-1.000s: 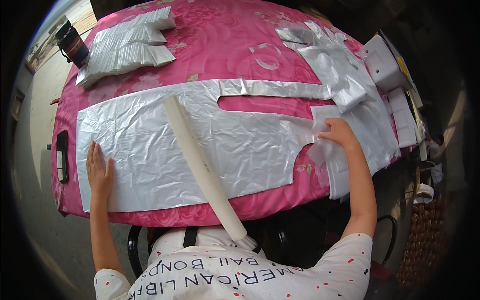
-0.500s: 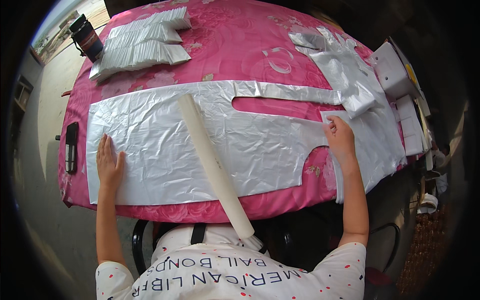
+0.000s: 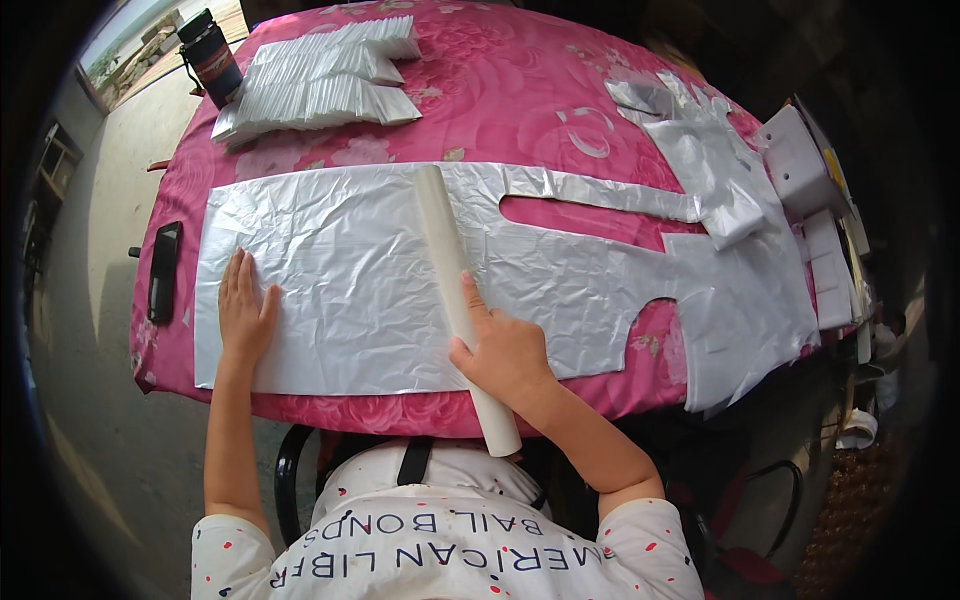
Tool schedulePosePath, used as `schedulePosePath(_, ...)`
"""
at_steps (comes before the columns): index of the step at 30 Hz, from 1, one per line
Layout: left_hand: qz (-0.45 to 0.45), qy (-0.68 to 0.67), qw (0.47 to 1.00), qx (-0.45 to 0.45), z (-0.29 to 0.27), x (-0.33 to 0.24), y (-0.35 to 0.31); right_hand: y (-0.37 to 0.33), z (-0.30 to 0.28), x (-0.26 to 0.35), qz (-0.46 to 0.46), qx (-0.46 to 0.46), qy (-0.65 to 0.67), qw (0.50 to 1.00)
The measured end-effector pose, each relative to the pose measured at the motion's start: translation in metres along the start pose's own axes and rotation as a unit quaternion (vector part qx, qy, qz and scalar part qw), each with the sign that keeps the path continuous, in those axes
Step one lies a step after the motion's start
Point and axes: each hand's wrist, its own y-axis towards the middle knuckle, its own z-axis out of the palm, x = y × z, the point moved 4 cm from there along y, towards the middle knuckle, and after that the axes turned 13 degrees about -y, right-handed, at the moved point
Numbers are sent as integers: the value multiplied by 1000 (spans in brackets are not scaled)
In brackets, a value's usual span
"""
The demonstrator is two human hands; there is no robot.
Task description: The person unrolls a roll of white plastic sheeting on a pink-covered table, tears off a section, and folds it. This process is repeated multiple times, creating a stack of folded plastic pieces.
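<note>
A thin white plastic sheet (image 3: 330,290) lies crinkled across the table, with a long strap and curved cut-outs at its right, shaped like a disposable apron. My left hand (image 3: 245,308) rests open and flat on its left part. Across the sheet's middle lies a pale tube (image 3: 447,240), slanting toward me, its near end past the table edge. My right hand (image 3: 505,350) closes over the tube's lower half, index finger stretched along it and thumb at its left side. More white plastic sheets (image 3: 745,320) lie in a loose pile at the right.
Folded white plastic packets (image 3: 320,85) stand in rows at the far left, beside a dark flask (image 3: 210,60). A black phone (image 3: 164,272) lies at the left edge of the pink flowered tablecloth (image 3: 490,110). White boxes (image 3: 797,155) stand along the right side.
My right hand has left the sheet's right end and come to the tube, which now sits farther right and more upright. My left hand stays on the sheet's left part.
</note>
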Motion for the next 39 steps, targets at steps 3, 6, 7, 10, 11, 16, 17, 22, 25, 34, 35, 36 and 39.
schedulePosePath(3,1,10,1000,0,1,2,-1,-1,-2,-50,62,-35,-11,997)
schedulePosePath(6,-4,18,1000,3,-1,4,-2,-4,-11,-124,158,-38,-76,984)
schedulePosePath(7,-3,17,1000,4,-1,4,-2,-7,-12,-154,194,-38,-94,976)
schedulePosePath(10,-2,11,1000,5,2,3,1,-25,-22,-243,299,-12,-151,942)
schedulePosePath(11,-2,11,1000,6,3,2,1,-33,-24,-267,327,-8,-169,930)
schedulePosePath(16,0,11,1000,17,3,2,3,-55,-38,-274,340,-70,-87,934)
schedulePosePath(17,2,2,1000,24,4,3,4,-58,-40,-256,330,-90,-54,938)
schedulePosePath(22,67,58,995,-50,-7,-3,-2,-44,-24,-119,135,-97,177,970)
schedulePosePath(25,155,-51,986,-15,-7,-74,9,-40,-2,-60,62,-72,239,966)
schedulePosePath(34,227,-302,902,208,64,-201,-28,-28,18,-42,-30,-151,116,981)
schedulePosePath(35,220,-292,905,217,66,-206,-27,-27,25,-57,-39,-159,115,980)
schedulePosePath(36,213,-282,909,222,67,-210,-26,-28,28,-73,-28,-160,78,984)
schedulePosePath(39,223,-259,917,206,70,-221,-26,-38,28,-131,-24,-180,-34,983)
